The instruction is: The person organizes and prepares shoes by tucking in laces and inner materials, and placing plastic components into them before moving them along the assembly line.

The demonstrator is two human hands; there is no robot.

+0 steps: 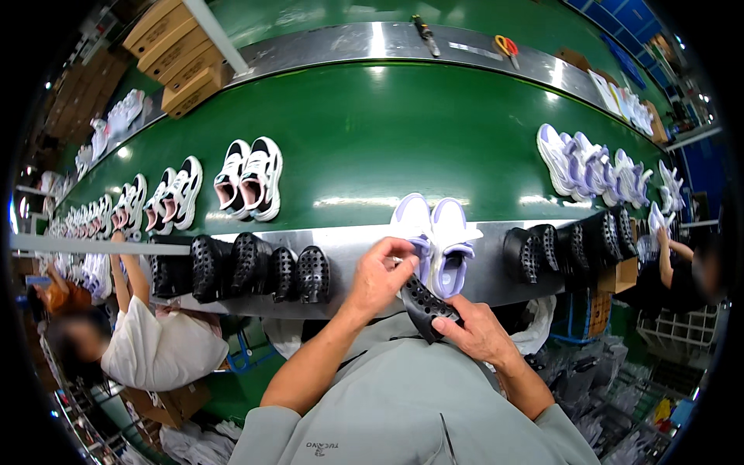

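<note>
A pair of white and lilac sneakers (pixel 443 236) lies at the near edge of the green conveyor belt (pixel 364 139), right in front of me. My left hand (pixel 381 275) pinches the heel of the left sneaker of that pair. My right hand (pixel 477 332) holds a black perforated shoe insert (pixel 425 304) just below the sneakers, its tip pointing up toward them. My grey sleeves come in from the bottom edge.
Several black perforated inserts stand along the steel ledge to the left (pixel 256 267) and right (pixel 573 246). White and black sneakers (pixel 249 180) and lilac sneakers (pixel 589 167) lie on the belt. Co-workers stand at left (pixel 151 341) and right (pixel 682 271). Scissors (pixel 508 46) lie on the far rail; cardboard boxes (pixel 182 58) are stacked far left.
</note>
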